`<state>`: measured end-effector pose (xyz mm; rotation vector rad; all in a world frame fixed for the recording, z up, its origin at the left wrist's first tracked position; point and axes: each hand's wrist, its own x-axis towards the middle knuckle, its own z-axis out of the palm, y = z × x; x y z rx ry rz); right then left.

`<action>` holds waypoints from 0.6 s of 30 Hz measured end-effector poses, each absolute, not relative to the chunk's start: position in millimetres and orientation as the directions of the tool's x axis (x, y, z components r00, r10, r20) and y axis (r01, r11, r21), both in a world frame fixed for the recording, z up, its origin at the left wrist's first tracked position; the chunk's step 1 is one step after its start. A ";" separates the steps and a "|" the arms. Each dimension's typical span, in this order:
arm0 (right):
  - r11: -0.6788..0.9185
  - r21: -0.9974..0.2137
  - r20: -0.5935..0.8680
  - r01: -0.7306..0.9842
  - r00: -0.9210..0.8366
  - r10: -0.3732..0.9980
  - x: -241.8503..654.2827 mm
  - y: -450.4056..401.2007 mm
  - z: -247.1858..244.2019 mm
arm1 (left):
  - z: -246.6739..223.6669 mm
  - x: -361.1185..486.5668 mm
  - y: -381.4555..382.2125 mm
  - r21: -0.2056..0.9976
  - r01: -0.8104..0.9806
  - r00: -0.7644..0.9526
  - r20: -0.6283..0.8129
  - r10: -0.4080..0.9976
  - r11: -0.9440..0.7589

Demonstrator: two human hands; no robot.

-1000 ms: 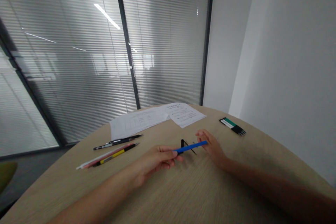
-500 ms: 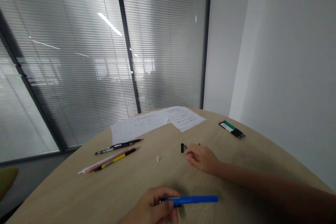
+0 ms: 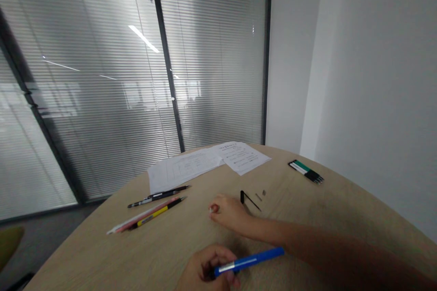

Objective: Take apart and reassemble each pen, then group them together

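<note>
My left hand, low in the view near the table's front, is closed around one end of a blue pen that points right. Farther up, my right hand rests at the middle of the table, its fingers pinched around a small white piece that barely shows. Just right of that hand lie a black clip-like part and a thin black rod. Beyond them are a small metallic piece and a small dark bit.
On the round wooden table, several pens and pencils lie at the left. Printed papers cover part of the far edge. A pack of black-tipped pens lies at the right. Glass panels with blinds stand behind.
My right hand has moved left from the black part to where the small white piece lay. The thin rod and small bits now show. The blue pen has tilted, its right end higher.
</note>
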<state>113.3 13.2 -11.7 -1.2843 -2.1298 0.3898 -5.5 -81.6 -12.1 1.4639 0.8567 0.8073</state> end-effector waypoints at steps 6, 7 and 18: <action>0.507 -0.607 0.372 0.612 -0.345 0.862 130.4 0.3 -7.0 | -1.8 -0.8 -81.4 0.999 0.021 0.376 0.026 0.926 -0.036; 0.487 -0.648 0.364 0.585 -0.324 0.873 137.8 -4.2 -6.9 | -1.3 -0.4 -81.1 0.999 0.023 0.367 0.028 0.930 -0.040; 0.458 -0.650 0.448 0.606 -0.181 0.875 233.6 -33.5 -22.7 | 9.7 -0.5 -47.4 0.938 0.299 0.301 0.080 0.950 -0.173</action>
